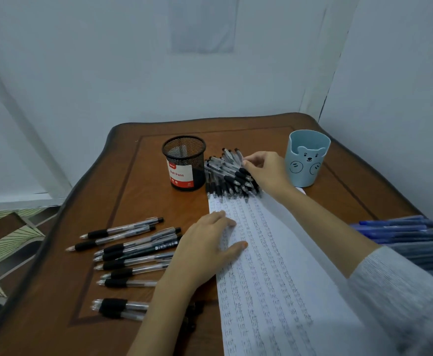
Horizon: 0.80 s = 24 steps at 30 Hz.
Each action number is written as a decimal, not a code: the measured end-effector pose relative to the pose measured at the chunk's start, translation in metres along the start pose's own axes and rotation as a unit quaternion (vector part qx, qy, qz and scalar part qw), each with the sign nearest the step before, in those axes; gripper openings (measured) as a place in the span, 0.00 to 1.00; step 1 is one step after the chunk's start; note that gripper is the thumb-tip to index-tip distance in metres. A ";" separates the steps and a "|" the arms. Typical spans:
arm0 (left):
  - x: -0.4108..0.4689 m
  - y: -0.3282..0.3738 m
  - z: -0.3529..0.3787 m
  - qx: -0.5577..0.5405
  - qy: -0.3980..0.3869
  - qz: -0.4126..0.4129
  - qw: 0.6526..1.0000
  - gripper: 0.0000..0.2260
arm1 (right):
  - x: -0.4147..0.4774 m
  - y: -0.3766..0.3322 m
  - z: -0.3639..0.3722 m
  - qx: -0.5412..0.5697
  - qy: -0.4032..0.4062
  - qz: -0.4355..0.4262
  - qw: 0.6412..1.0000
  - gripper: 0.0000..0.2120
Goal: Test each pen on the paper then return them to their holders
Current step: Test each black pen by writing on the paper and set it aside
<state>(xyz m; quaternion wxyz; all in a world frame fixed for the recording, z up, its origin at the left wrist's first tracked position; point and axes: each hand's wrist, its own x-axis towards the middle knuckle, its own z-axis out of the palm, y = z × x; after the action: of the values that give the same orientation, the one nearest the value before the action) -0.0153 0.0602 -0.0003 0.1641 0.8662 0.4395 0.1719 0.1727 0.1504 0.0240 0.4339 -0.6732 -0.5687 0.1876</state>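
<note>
A long sheet of paper (274,278) runs from the near edge of the desk (143,191) toward its middle, filled with columns of small handwritten test marks. On the desk's left side, beside the paper, a loose row of black-grip pens (128,247) lies with tips pointing left. The left hand (210,242) lies flat on the paper's left margin, fingers straight and pressing the sheet down. Along the right edge lies a bundle of blue pens (410,237), some seemingly close to the drop. At the paper's far end a pile of black pens (225,178) overlaps the sheet's top edge. The right hand (264,170) reaches over this pile, thumb and fingertips drawn together, apparently pinching one pen (238,154) near its clicker end. Just left of the pile stands a black mesh holder (184,163), which looks empty; just right, near the right wrist, stands a pale blue bear-faced holder (308,160). The step appears to be picking the next pen to test: lifting it upward first should avoid dragging its neighbours, with the flat hand pinning the sheet. Bare desk lies between the mesh holder and the left row; the blue holder leaves the wrist little room.
</note>
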 end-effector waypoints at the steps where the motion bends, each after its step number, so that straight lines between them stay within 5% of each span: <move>1: 0.000 0.000 0.000 0.001 -0.001 0.000 1.000 0.24 | -0.006 0.001 -0.004 0.006 0.010 -0.002 1.000 0.07; 8: -0.002 0.004 0.001 0.018 -0.001 0.002 1.000 0.23 | -0.065 0.007 -0.028 0.046 0.042 0.012 0.998 0.10; 15: -0.008 0.010 -0.002 0.031 -0.010 -0.019 0.999 0.20 | -0.118 0.004 -0.028 0.044 -0.022 0.044 0.998 0.12; 24: -0.067 -0.002 -0.012 0.022 0.107 -0.047 0.993 0.15 | -0.172 -0.022 -0.004 0.071 -0.081 0.042 0.993 0.14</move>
<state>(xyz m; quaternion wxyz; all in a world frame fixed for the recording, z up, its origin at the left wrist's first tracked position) -0.0584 0.0082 -0.0009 0.1048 0.8249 0.4981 0.2458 0.1135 -0.0115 0.0025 0.4248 -0.6468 -0.5583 0.2990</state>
